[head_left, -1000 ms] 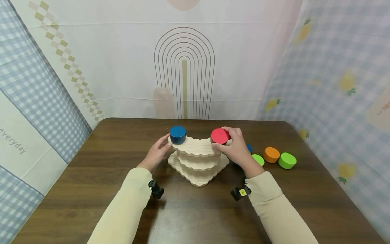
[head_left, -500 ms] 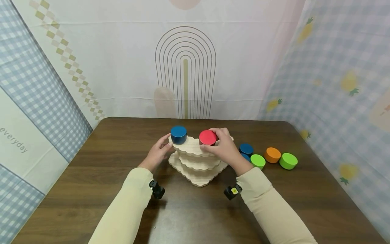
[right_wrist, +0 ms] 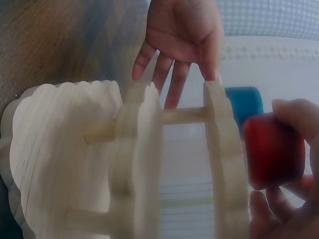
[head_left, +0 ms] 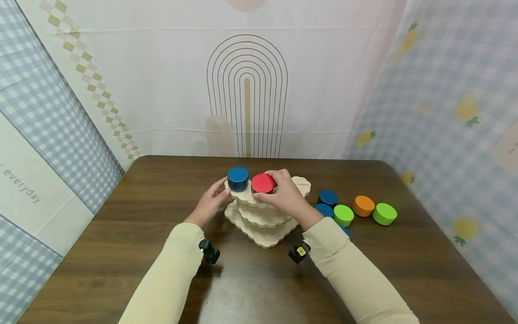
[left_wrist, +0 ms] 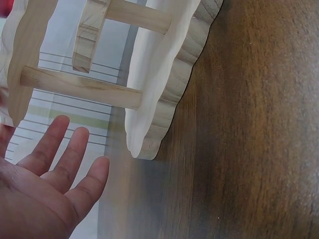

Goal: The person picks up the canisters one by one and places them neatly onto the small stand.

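A tiered wooden stand [head_left: 265,217] with scalloped edges and round posts stands mid-table. A blue cylinder block [head_left: 238,179] sits at the left end of its top tier. My right hand [head_left: 285,193] holds a red cylinder block [head_left: 262,183] at the top tier, just right of the blue one. In the right wrist view, thumb and fingers grip the red block [right_wrist: 274,151] by its sides, close against the top tier. My left hand [head_left: 208,202] touches the left edge of the top tier. In the left wrist view, its fingers [left_wrist: 75,154] are extended and spread beside the stand.
Right of the stand lie several loose cylinder blocks: an orange one [head_left: 363,206], two green ones, the outer [head_left: 384,213] and the inner [head_left: 343,215], and blue ones [head_left: 327,198], one partly behind my right sleeve. A printed cloth [head_left: 174,90] hangs behind the table [head_left: 141,252].
My right hand has moved left along the top tier with the red block, bringing it beside the blue block. More loose blue blocks have come into view. My left hand stays in place.
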Demonstrator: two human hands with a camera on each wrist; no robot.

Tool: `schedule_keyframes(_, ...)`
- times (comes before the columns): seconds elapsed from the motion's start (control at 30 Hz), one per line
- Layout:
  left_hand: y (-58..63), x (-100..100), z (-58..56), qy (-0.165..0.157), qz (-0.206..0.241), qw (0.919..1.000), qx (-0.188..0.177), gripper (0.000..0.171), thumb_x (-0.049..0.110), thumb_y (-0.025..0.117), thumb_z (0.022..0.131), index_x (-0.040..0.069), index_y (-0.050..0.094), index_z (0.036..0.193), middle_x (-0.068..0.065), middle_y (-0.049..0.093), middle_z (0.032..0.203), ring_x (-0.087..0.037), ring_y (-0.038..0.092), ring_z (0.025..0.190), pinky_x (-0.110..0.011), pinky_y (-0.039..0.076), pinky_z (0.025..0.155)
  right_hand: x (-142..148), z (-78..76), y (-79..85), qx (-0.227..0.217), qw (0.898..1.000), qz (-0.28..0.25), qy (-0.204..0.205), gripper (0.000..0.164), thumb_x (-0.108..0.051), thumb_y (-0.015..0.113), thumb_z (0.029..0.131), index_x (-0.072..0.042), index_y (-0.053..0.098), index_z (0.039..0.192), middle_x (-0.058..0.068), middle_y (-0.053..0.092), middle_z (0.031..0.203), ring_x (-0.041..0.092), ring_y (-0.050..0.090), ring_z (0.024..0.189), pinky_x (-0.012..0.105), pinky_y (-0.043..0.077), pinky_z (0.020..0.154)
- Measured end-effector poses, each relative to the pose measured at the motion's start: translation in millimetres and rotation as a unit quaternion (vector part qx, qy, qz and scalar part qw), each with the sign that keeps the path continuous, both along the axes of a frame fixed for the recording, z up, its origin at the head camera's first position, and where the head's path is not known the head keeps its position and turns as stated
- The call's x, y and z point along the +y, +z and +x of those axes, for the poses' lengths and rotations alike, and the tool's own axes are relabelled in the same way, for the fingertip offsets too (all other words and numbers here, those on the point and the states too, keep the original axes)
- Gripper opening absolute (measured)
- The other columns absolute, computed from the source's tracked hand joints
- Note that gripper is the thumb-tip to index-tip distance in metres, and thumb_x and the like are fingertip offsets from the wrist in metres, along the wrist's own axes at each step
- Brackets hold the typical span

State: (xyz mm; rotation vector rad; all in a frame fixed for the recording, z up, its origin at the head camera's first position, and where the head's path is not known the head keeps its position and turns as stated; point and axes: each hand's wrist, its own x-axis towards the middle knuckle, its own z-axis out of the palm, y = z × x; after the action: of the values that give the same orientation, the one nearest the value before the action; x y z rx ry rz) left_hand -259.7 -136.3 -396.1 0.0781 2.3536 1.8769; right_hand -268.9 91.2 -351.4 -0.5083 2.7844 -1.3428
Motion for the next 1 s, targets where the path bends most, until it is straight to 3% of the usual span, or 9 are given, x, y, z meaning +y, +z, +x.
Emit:
schedule_keyframes(0.13, -13.3, -2, -8.3, 0.003, -0.003, 1.0000, 0.008, 0.055, 0.030, 0.045, 0.103, 0.015, 0.026, 0.154, -0.025, 0.043, 0.143, -0.040, 0.048, 0.127, -0.060, 0.036, 0.103, -5, 0.8, -0.2, 0.006, 1.000, 0.010, 0.004, 0.064, -0.032, 0.080, 0.078, -0.005, 0.053, 0.131, 0.013, 0.045, 0.119, 0.025, 0.054, 0.101, 0.037, 0.051, 0.084)
schedule_keyframes(0.7, -12.3, -2, -8.3, 0.004, -0.006, 1.0000, 0.006, 0.055, 0.033, 0.044, 0.103, 0.019, 0.027, 0.153, -0.022, 0.043, 0.144, -0.038, 0.049, 0.127, -0.059, 0.036, 0.103, -12, 1.7, 1.6, 0.003, 1.000, 0.026, 0.013, 0.063, -0.035, 0.078, 0.080, -0.005, 0.054, 0.130, 0.012, 0.047, 0.117, 0.025, 0.054, 0.099, 0.038, 0.050, 0.085)
schedule_keyframes(1.0, -14.8, -4, -8.2, 0.002, 0.002, 1.0000, 0.005, 0.055, 0.032, 0.045, 0.103, 0.019, 0.027, 0.153, -0.022, 0.045, 0.142, -0.037, 0.050, 0.126, -0.059, 0.037, 0.102, -15, -0.2, -0.2, 0.010, 0.998, 0.066, 0.010, 0.065, -0.041, 0.075, 0.082, -0.007, 0.054, 0.133, 0.010, 0.050, 0.113, 0.023, 0.053, 0.099, 0.037, 0.051, 0.082)
